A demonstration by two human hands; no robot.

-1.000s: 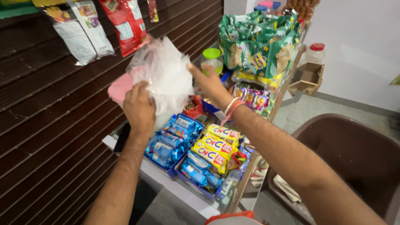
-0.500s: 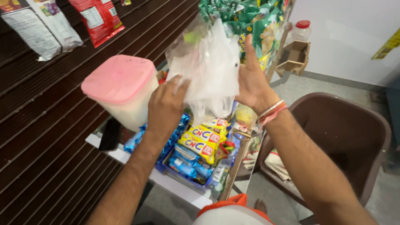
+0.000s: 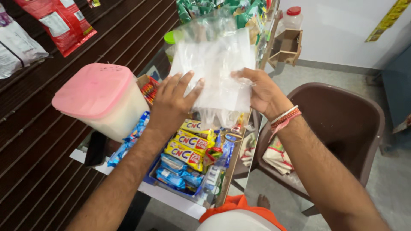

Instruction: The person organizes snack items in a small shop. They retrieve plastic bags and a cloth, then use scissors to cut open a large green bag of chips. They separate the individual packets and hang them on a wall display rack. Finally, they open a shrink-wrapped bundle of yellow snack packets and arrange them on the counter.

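A clear plastic bag [image 3: 218,64] is held up flat in front of me, above a shop counter. My left hand [image 3: 171,105] presses against its lower left side with fingers spread. My right hand [image 3: 263,92], with red and white bangles at the wrist, grips the bag's right edge. Left of my left hand stands a translucent tub with a pink lid [image 3: 100,98], holding something white. Below the bag lie yellow biscuit packs [image 3: 190,143] and blue packs [image 3: 175,171] in a counter tray.
A brown plastic chair [image 3: 338,128] stands at the right on the grey floor. Red and white snack bags [image 3: 64,21] hang on the dark slatted wall at left. A red-capped clear jar [image 3: 293,19] and green packets [image 3: 214,8] sit at the counter's far end. A dark phone [image 3: 96,147] lies by the tub.
The bag has been spread flatter and held more squarely between both hands. The view has shifted, so the pink-lidded tub sits larger and lower at the left.
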